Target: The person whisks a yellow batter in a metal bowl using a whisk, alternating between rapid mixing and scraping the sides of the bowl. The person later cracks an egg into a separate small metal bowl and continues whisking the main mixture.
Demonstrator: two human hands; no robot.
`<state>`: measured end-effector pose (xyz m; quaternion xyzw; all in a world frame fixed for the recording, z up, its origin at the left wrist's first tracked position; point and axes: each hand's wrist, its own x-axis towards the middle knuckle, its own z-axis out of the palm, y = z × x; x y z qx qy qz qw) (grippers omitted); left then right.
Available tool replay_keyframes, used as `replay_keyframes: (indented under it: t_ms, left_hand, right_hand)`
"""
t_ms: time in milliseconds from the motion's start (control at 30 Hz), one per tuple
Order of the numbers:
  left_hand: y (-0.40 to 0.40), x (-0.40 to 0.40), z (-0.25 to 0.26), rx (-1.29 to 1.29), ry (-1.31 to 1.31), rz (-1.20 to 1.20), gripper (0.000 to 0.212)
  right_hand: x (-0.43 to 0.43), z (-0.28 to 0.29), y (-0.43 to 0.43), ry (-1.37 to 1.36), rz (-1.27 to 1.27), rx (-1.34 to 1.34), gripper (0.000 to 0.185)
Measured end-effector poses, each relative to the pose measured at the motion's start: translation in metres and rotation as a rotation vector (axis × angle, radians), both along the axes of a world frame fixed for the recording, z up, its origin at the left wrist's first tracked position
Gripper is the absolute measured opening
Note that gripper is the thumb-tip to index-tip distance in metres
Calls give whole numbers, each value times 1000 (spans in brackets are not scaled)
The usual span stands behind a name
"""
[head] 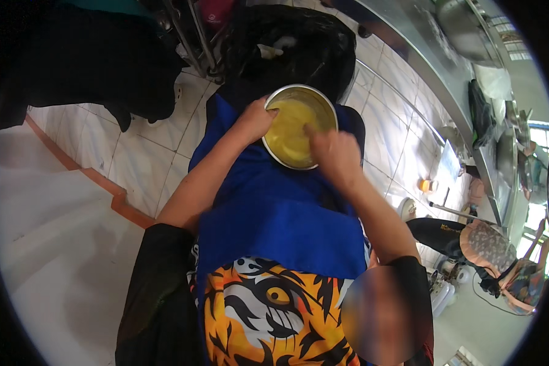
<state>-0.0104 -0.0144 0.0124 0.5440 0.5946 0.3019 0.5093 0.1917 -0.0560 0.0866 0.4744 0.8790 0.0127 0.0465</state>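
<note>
A round metal bowl (pixel 330 110) is tilted towards me above the blue apron (pixel 279 228) on my lap. Smooth yellow mixture (pixel 286 130) fills its lower part and coats some of the inner wall. My left hand (pixel 257 120) grips the bowl's left rim, thumb inside and fingers outside. Over the right side of the bowl is my right hand (pixel 337 153), curled and blurred by motion, its fingers reaching down towards the mixture. Whether it holds a utensil is hidden by the hand and the blur.
A black plastic bag (pixel 318 50) stands just beyond the bowl. A stainless steel table (pixel 432 59) runs along the right, over a tiled floor (pixel 151 123) with an orange-lidded jar (pixel 426 185). Dark clothing (pixel 96 64) shows at upper left; another person (pixel 489 247) is at far right.
</note>
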Motion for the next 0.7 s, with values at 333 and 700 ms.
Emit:
replay_keyframes:
  t_ms: [333, 700]
  left_hand:
    - [0, -4, 3, -29, 74, -19, 36]
    - [3, -8, -7, -6, 35, -47, 33]
  right_hand:
    - [-2, 8, -18, 21, 73, -85, 23]
    - [-5, 7, -13, -10, 18, -215, 17]
